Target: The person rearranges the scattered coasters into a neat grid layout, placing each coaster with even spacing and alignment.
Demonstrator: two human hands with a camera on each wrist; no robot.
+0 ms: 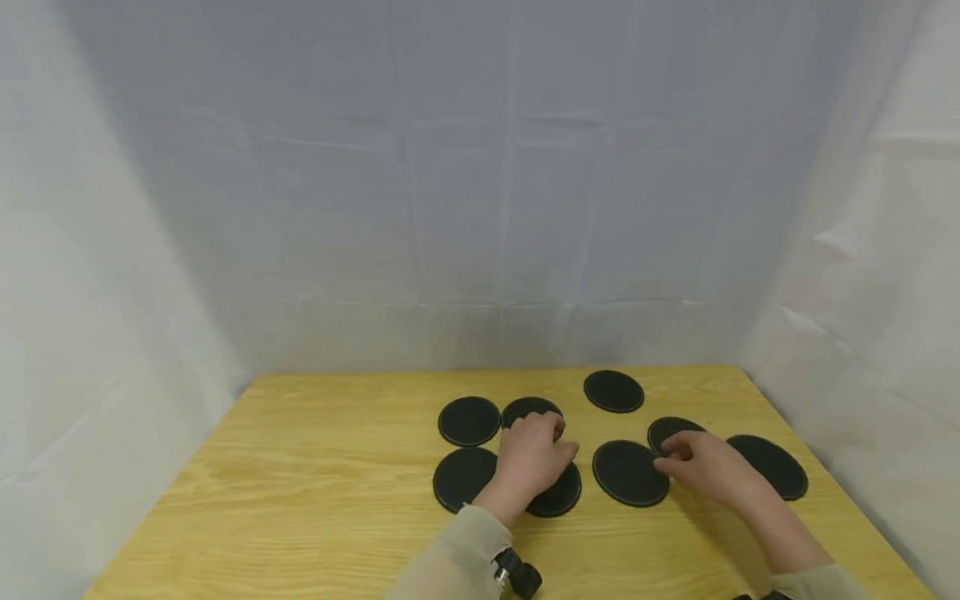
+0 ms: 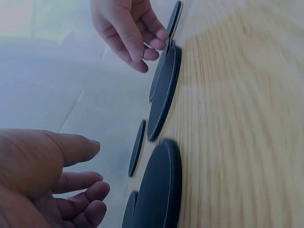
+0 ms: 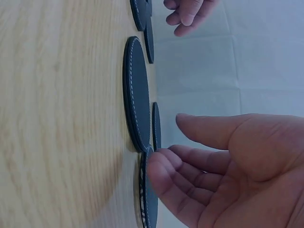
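**Inspector:** Go left to right. What lies on the table?

**Me:** Seven flat round black mats on the wooden top. Being discs, they have no long axis and point nowhere; all but one lie face up and level. At far left a pair: the back left mat and the front left mat, close together.

**Inspector:** Your left hand?

**Me:** My left hand rests palm down across two mats: the small mat behind my fingers and the near mat under my palm. My fingers hang loosely bent; the wrist view shows them gripping nothing.

**Inspector:** Further right?

**Me:** The far mat sits alone at the back, well apart. The middle mat lies between my hands.

**Inspector:** The right hand?

**Me:** My right hand has bent fingertips on the edge of the raised mat, lifting that edge; thumb clear, fingers otherwise relaxed. My hand hides part of it. Just beside it lies the right mat, near the table's edge.
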